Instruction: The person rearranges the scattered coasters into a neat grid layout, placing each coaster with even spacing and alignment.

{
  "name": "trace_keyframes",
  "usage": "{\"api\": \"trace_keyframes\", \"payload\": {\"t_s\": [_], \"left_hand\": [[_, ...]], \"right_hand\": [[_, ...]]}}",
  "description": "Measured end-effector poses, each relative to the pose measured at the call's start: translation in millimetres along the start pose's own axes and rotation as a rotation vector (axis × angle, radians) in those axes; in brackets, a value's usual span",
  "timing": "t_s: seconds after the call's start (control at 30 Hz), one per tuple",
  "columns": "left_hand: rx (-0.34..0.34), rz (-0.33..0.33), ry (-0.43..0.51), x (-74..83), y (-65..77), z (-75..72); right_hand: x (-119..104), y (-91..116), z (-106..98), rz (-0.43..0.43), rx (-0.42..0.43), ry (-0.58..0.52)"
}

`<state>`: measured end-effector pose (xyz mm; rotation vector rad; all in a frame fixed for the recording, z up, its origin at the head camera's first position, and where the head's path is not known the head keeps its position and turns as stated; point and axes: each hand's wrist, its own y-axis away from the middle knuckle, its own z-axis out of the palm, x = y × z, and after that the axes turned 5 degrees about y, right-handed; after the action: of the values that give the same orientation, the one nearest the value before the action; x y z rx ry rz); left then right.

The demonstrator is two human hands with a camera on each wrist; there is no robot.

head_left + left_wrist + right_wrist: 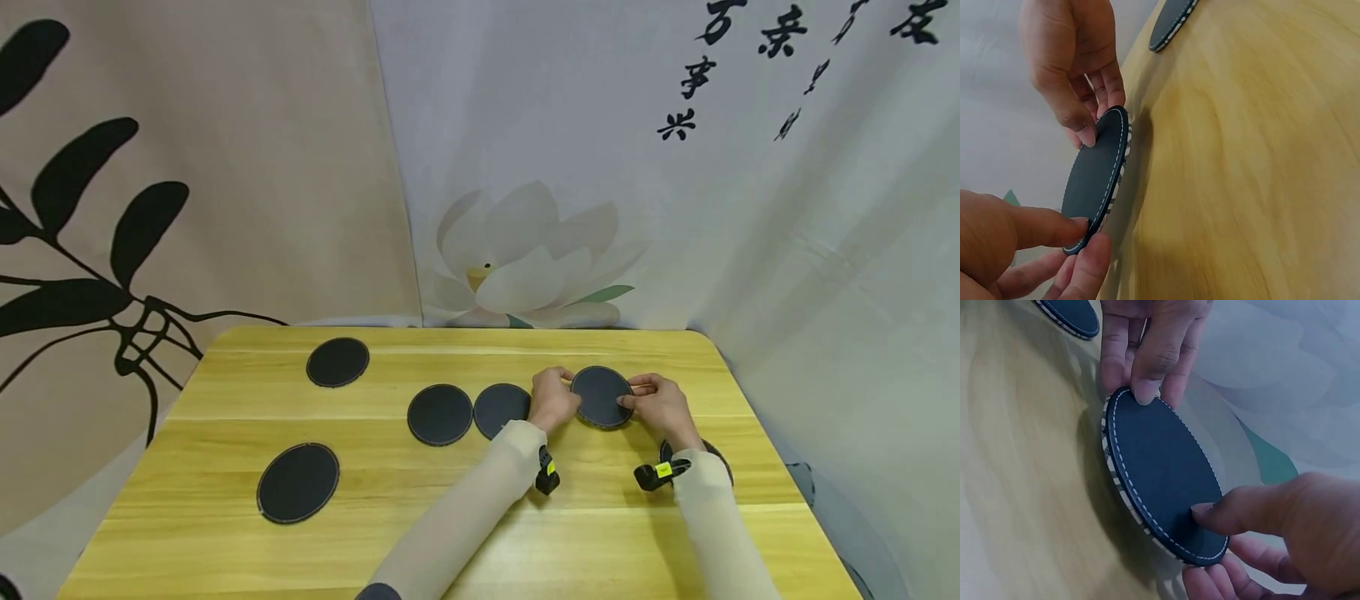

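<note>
Both hands hold one round black coaster (602, 397) with pale stitching round its rim, raised over the table with its black face toward me. My left hand (553, 400) pinches its left edge, thumb on the black face. At the opposite edge, my right hand (663, 407) grips with the thumb on top and fingers beneath. Both wrist views show a patterned light-and-dark underside edge on this coaster (1160, 475). Just left of the left hand lies another coaster (501, 408), partly covered by that hand. Under the right wrist a further coaster (722, 460) is mostly hidden.
A coaster (440, 415) lies at mid-table, edge to edge with the one beside the left hand. Farther left are a coaster (337, 362) near the back edge and another coaster (298, 483) nearer the front. A printed curtain (540, 150) hangs behind the wooden table (420, 533).
</note>
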<state>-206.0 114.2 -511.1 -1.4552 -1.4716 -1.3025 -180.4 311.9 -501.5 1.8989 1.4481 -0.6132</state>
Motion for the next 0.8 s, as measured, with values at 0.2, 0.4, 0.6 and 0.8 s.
{"api": "trace_keyframes", "payload": {"t_s": [0.2, 0.4, 0.6, 0.8], "left_hand": [[-0.003, 0.041, -0.033, -6.3, 8.4, -10.4], [-0.003, 0.057, -0.025, -10.3, 14.0, -20.4], [0.008, 0.062, -0.016, -13.2, 18.4, -29.1], [0.032, 0.065, -0.035, -15.3, 22.1, -37.4]], "right_hand": [[-4.3, 2.8, 7.7, 0.003, -0.016, 0.003], [-8.6, 3.3, 15.3, -0.010, -0.028, -0.024], [-13.0, 4.9, 21.6, -0.029, -0.046, -0.035], [-17.1, 6.3, 27.1, -0.038, -0.051, -0.021]]}}
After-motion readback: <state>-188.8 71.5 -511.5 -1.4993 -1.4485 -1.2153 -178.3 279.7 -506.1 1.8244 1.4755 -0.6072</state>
